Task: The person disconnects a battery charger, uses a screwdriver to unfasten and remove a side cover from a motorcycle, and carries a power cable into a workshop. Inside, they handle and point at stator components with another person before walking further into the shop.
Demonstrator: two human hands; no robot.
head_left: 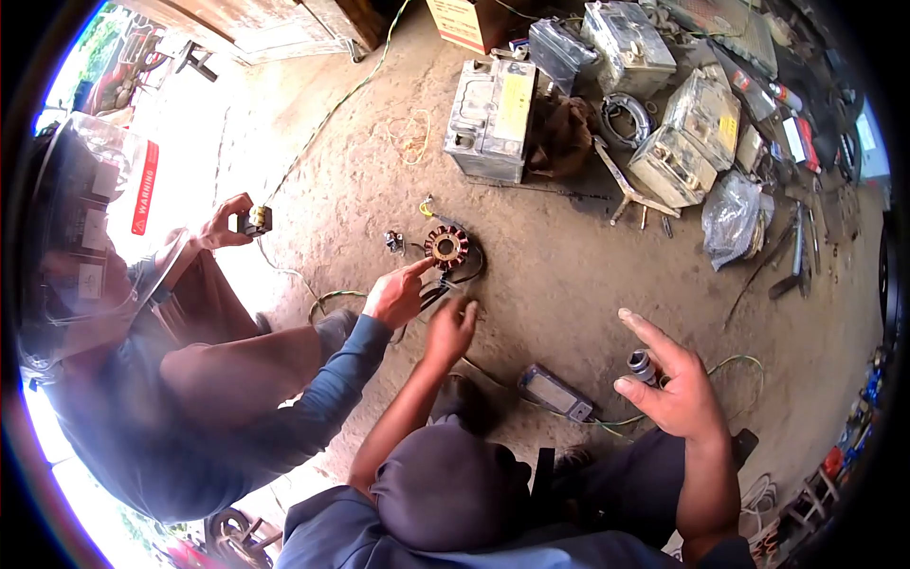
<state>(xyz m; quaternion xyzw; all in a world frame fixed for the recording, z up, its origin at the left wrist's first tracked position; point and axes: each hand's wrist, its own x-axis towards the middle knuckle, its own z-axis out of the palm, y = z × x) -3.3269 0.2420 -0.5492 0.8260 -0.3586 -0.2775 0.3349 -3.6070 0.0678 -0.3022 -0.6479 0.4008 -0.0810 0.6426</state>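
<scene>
A round stator with copper windings lies on the floor, its dark and yellow wires attached. My left hand is just below it, near the dark wires. Its fingers are bent and blurred, so I cannot tell whether they hold anything. My right hand is raised at the right with thumb and fingers apart. Behind that hand are shiny metal cylindrical parts, apparently on the floor. A co-worker's hand points a finger at the stator's rim. The co-worker's other hand holds a small dark block-shaped part.
Several dusty batteries stand at the back, beside a metal ring and a three-armed wrench. A plastic bag and tools lie right. A grey rectangular device and a green-yellow cable are on the floor.
</scene>
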